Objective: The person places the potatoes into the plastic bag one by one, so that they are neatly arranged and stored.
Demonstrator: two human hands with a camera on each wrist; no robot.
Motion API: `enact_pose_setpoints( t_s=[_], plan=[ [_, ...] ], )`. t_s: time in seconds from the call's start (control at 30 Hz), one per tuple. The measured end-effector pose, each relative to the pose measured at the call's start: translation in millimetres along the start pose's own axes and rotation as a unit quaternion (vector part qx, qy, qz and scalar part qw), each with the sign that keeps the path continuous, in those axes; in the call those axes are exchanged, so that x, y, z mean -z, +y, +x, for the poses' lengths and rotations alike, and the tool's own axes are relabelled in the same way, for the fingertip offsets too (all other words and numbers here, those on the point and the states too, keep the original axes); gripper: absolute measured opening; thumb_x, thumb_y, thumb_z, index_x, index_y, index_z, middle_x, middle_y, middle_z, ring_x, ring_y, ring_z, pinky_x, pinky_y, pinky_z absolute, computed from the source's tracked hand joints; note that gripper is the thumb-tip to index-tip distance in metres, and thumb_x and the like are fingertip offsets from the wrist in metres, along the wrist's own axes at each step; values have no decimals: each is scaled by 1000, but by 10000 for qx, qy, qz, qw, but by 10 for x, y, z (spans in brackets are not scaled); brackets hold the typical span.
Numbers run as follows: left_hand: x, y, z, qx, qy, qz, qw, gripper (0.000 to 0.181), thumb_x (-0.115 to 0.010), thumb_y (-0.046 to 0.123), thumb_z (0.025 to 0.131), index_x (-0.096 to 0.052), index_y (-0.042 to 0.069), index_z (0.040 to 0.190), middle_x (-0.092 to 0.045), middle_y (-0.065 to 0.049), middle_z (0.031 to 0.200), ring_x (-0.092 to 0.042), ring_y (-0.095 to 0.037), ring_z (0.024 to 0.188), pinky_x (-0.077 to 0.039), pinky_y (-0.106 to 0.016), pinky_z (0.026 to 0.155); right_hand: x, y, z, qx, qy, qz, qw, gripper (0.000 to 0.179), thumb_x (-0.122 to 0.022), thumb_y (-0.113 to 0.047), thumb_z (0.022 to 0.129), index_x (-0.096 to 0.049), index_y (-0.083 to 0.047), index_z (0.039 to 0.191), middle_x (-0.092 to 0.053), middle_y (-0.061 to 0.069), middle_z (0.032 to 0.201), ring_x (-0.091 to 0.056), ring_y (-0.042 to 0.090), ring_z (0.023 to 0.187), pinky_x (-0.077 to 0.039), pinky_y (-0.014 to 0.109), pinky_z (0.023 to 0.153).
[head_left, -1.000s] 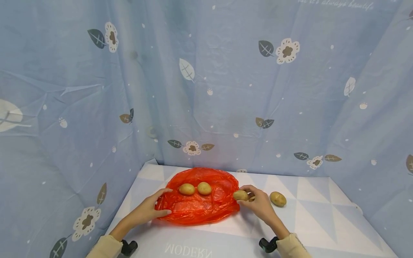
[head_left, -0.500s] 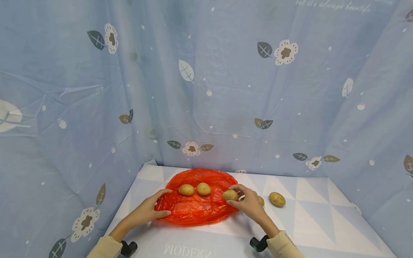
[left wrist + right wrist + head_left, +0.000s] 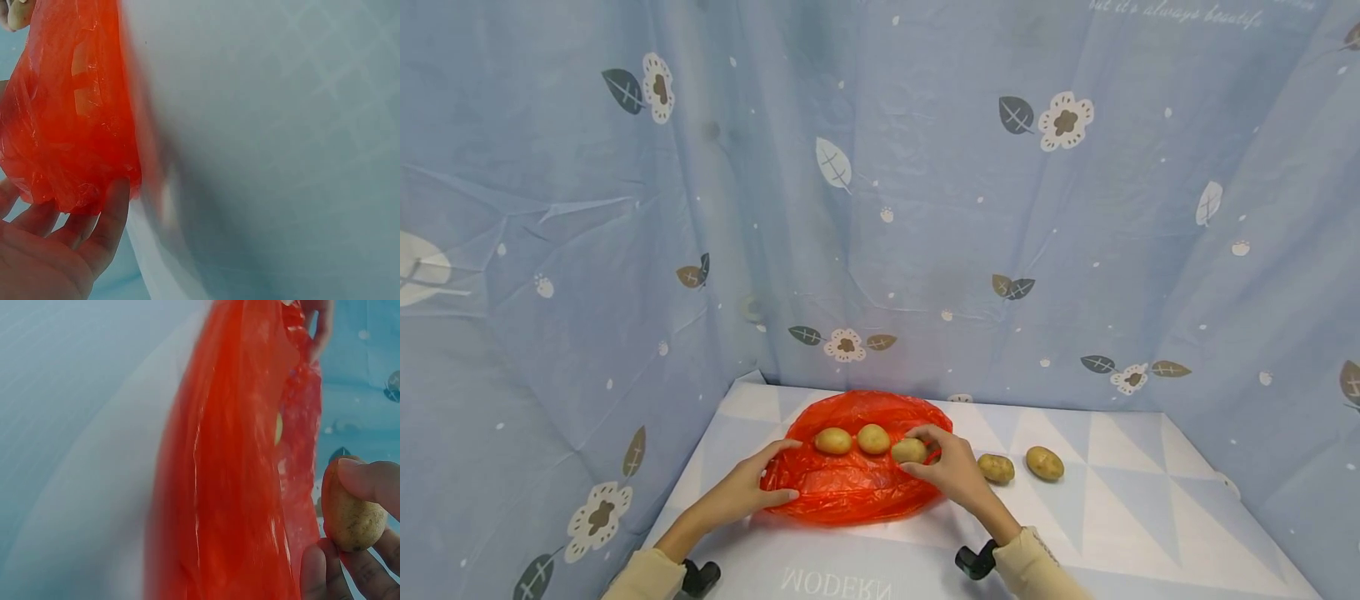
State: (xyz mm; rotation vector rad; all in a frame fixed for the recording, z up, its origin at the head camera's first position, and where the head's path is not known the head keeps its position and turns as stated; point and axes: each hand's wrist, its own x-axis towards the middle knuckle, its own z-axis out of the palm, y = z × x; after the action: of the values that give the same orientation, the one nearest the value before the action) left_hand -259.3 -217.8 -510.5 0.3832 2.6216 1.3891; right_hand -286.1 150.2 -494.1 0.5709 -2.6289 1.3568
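Note:
A red plastic bag lies spread on the table, with two potatoes on it side by side. My right hand pinches another potato between thumb and fingers, over the bag's right part, just right of those two. At the bag's left end, my left hand rests with thumb and fingers spread apart. In the left wrist view its fingers touch the bag's edge and look fairly straight. Two more potatoes lie on the table to the right of the bag.
The table has a cloth with pale blue and white triangles and the printed word MODERN near its front. Blue curtains with leaf and flower prints stand at the back and both sides. Black cameras sit on both wrists.
My right hand has moved left with its potato, from the bag's right edge to near the two potatoes on the bag. A potato behind that hand has come into view. My left hand stays put.

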Motion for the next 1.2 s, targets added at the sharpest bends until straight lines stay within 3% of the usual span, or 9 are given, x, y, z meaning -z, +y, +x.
enact_pose_setpoints(
  t_s=[0.5,0.8,1.2],
  plan=[
    [-15,-17,11,76,47,22,10000,72,-86,27,85,-50,23,148,-50,-12,151,-45,-43,138,-41,-67,107,-383,-89,158,56,-310,143,9994,41,-89,-28,82,-70,-22,117,-69,-9,108,-63,14,89,-57,26,75],
    [-14,2,13,63,29,42,10000,72,-85,28,86,-49,21,149,-49,-12,152,-44,-43,139,-40,-67,108,-589,-146,225,181,-433,301,9984,39,-89,-22,82,-70,-22,117,-69,-12,103,-63,15,93,-57,27,78],
    [15,-2,5,-306,-98,78,9995,72,-83,29,88,-47,17,150,-48,-14,152,-43,-44,139,-36,-70,109,-859,-186,321,402,-382,176,9983,34,-90,-23,80,-71,-21,109,-65,-11,106,-63,11,93,-53,31,84]
  ],
)
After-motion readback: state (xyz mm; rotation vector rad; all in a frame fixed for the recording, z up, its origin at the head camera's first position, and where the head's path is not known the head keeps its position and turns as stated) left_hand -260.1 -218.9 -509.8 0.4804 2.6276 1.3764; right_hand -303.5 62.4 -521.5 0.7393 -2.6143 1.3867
